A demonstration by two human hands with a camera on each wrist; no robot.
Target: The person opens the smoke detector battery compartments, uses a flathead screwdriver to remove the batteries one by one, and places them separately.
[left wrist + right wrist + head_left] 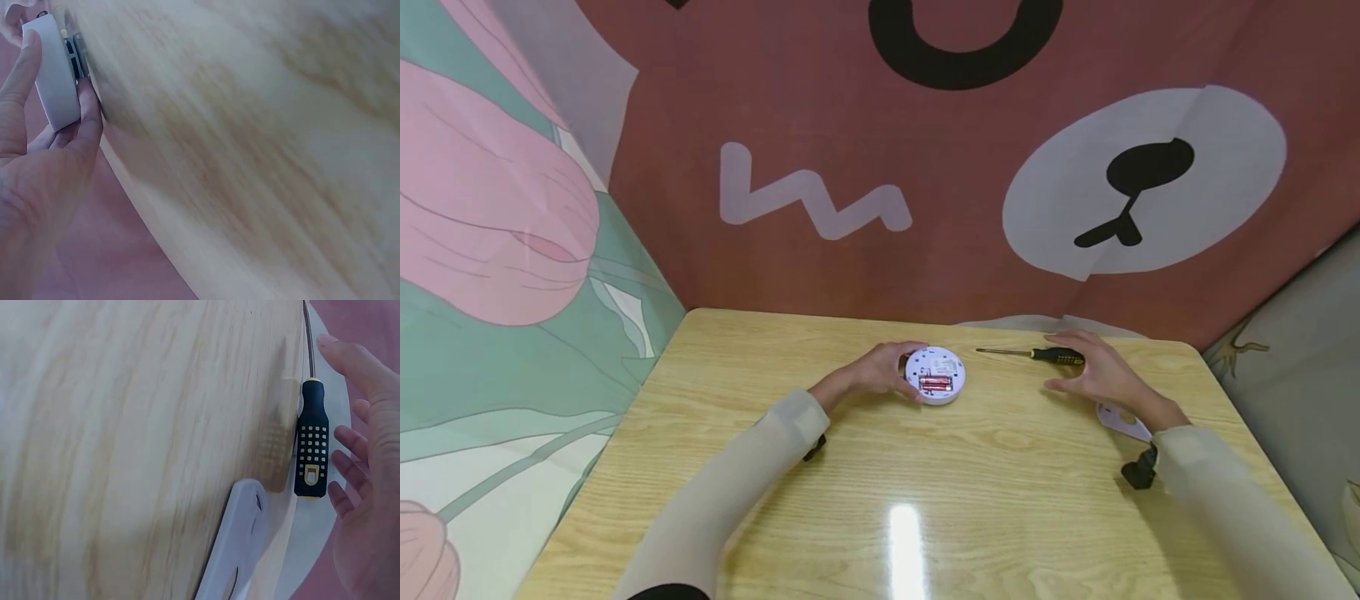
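Left grip (883,367) is narrowed firmly on its prize: a round white device (934,367) is pinched at the rim between thumb and fingers, well toward the far side of the tabletop (1015,500), with its printed face turned up to the head camera. And look at the face: red batteries (936,384) are seated side by side in the recess, with no cover seen over them, so that part of the work can be judged done, though whether the cells are pushed fully home cannot be told at this size. Over to the other side, where nothing is held: the right grip (1097,367) is spread wide around the handle of a screwdriver (312,434), and in the right wrist view a gap is shown between fingers and handle. The tool is laid with its shaft pointed toward the device, well apart from it. Nearer the right wrist, a white slotted plate (234,544) is left lying separate; if it is meant to be joined to the device, that is judged not yet done. Whether the device's underside is touching the wood or slightly raised cannot be told.
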